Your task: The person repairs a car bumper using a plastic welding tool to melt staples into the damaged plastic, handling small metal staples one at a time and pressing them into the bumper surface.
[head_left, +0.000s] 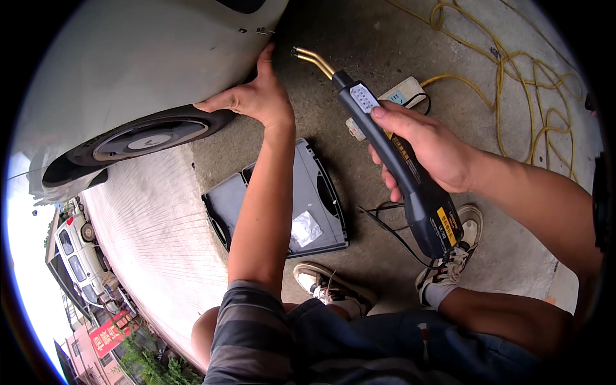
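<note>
My left hand [260,99] reaches up to the lower edge of a pale car's body panel [160,58], beside the wheel. Thumb and finger are spread wide against the panel; the other fingers are hidden. In my right hand [436,147] is a black hot stapler [404,173], its thumb lying near the light grey patch on the body. Two bent brass prongs [317,61] stick out of its tip toward the panel, a little apart from it. A black cord leaves its lower end.
A grey plastic case [321,224] lies on the ground below my left forearm, with a small clear bag [306,229] on it. A white power strip [401,95] sits behind the hot stapler. Yellow cable [500,83] loops across the right. The car wheel [151,138] is at left.
</note>
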Tool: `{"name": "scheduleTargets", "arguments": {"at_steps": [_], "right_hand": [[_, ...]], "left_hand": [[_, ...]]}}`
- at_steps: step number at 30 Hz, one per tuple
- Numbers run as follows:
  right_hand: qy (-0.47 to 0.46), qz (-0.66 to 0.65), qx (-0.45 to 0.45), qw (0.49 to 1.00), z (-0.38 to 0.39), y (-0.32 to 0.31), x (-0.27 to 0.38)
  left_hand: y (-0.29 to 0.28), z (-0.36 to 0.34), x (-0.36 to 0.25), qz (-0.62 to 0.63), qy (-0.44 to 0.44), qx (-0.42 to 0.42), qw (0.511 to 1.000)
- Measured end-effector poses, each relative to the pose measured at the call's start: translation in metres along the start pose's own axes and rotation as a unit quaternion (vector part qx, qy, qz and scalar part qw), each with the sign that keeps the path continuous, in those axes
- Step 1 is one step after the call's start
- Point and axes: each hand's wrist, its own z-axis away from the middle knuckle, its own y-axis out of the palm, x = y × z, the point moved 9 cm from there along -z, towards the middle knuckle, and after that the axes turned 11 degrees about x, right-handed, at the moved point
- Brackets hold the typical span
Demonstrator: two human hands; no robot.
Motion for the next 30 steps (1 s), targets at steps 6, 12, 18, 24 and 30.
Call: {"name": "scheduleTargets", "arguments": {"at_steps": [6,12,18,24,30], "right_hand": [[-0.028,0.011,-0.013,0.999,-0.004,0.011,0.005],[-0.062,0.033,-0.024,0.997,-0.011,0.014,0.01],[-0.088,0.092,-0.049,0.991,-0.015,0.019,0.011],[-0.142,0.118,-0.074,0.98,-0.017,0.018,0.016],[-0.157,0.123,-0.078,0.977,-0.021,0.021,0.014]], "left_hand": [[-0.005,0.0,0.0,-0.033,0.008,-0.011,0.999],[-0.006,0.0,0.001,-0.03,0.015,-0.014,0.999],[-0.008,0.002,0.002,-0.047,0.006,-0.023,0.999],[-0.007,0.001,0.001,-0.038,0.023,-0.026,0.999],[-0.008,0.003,0.005,-0.031,-0.011,-0.02,0.999]]}}
